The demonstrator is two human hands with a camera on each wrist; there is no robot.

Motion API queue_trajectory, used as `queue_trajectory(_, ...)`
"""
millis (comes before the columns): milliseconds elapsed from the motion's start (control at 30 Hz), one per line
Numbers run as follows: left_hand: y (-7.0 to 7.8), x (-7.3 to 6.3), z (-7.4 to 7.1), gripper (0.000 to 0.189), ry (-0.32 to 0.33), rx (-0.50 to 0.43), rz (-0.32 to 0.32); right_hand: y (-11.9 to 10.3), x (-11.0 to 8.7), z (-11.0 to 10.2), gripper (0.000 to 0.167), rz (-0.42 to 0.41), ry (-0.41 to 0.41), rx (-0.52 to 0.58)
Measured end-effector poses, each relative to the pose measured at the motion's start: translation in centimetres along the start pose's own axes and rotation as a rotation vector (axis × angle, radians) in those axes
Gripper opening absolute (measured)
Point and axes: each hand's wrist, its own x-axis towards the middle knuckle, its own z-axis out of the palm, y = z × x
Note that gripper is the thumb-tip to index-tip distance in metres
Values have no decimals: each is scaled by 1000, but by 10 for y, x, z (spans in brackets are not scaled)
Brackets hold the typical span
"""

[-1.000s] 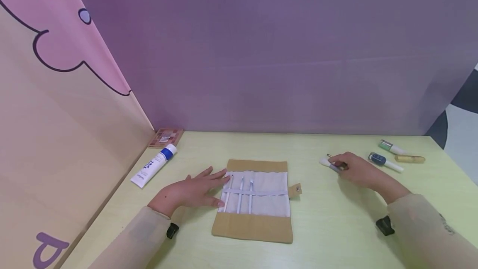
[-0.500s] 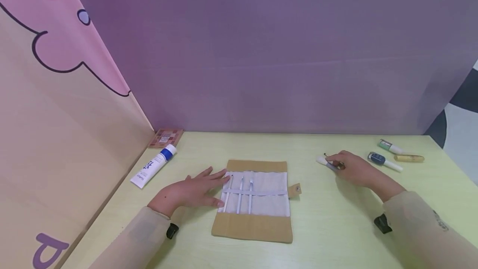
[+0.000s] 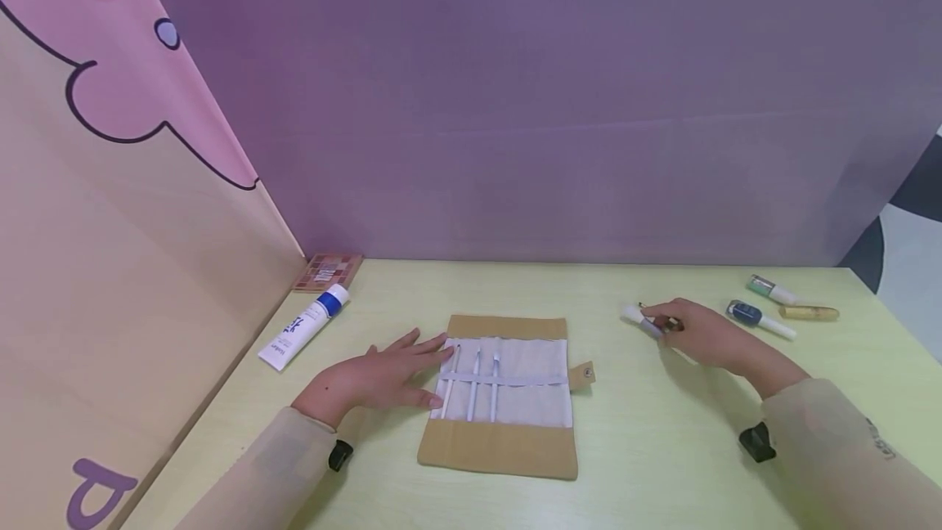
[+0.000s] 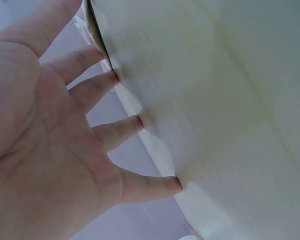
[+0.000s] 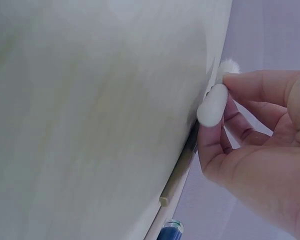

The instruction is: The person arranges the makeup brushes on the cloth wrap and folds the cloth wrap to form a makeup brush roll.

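In the head view a tan brush roll (image 3: 497, 451) lies unfolded, with several slim white brushes (image 3: 493, 391) tucked under its elastic strap. My left hand (image 3: 386, 375) rests at the roll's left edge with fingers spread; the left wrist view shows the palm (image 4: 45, 135) and fingertips on the surface. To the right of the roll, my right hand (image 3: 699, 332) pinches a makeup brush (image 5: 213, 106) by its white handle, between thumb and fingers. Its fluffy white bristles (image 3: 631, 314) point to the left. A thin brown stick (image 5: 177, 176) lies on the table beneath those fingers, partly hidden.
At the right lie a dark blue bottle with a white cap (image 3: 745, 313), a green-and-white bottle (image 3: 769, 289) and a tan wooden stick (image 3: 809, 313). A white-and-blue tube (image 3: 302, 330) and a reddish checked palette (image 3: 328, 271) lie at the left. A purple screen (image 3: 545, 105) stands behind.
My right hand has shifted slightly left with the makeup brush, and its bristles now sit a little farther left. The left hand and the brush roll have stayed in place.
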Motion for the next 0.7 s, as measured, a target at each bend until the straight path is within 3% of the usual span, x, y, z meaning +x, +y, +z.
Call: queue_trajectory(700,-1,1,0,83,-1,9,-1,-26,0,7,61,-15,-62,322)
